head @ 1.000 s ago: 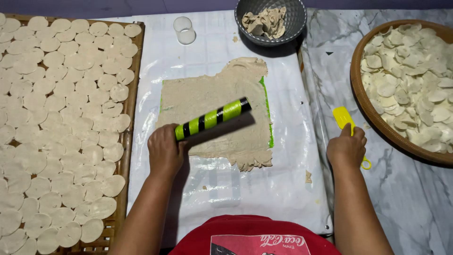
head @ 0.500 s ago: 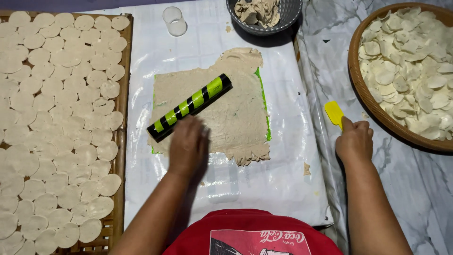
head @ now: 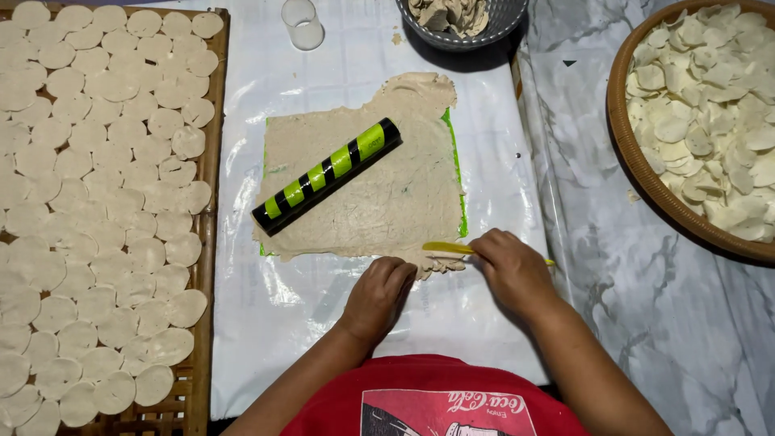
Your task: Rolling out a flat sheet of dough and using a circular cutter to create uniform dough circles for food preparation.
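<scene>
A thin sheet of beige dough point(head: 379, 186) lies flat on a green mat over white plastic sheeting point(head: 339, 307). A black and green striped roller point(head: 327, 176) rests diagonally on the dough, with no hand on it. My right hand point(head: 513, 270) grips a yellow scraper point(head: 448, 248) whose blade lies at the dough's near right edge. My left hand point(head: 378, 295) rests with curled fingers on the plastic just below that same edge, holding nothing.
A bamboo tray point(head: 211, 242) at the left holds several rows of flat dough rounds. A round wooden bowl point(head: 638, 169) of dried rounds sits at the right. At the back stand a dark bowl of dough scraps point(head: 460, 20) and a clear round cutter point(head: 303, 23).
My left hand let go of the roller, which now lies alone on the dough. My right hand brought the yellow scraper left to the dough's near edge.
</scene>
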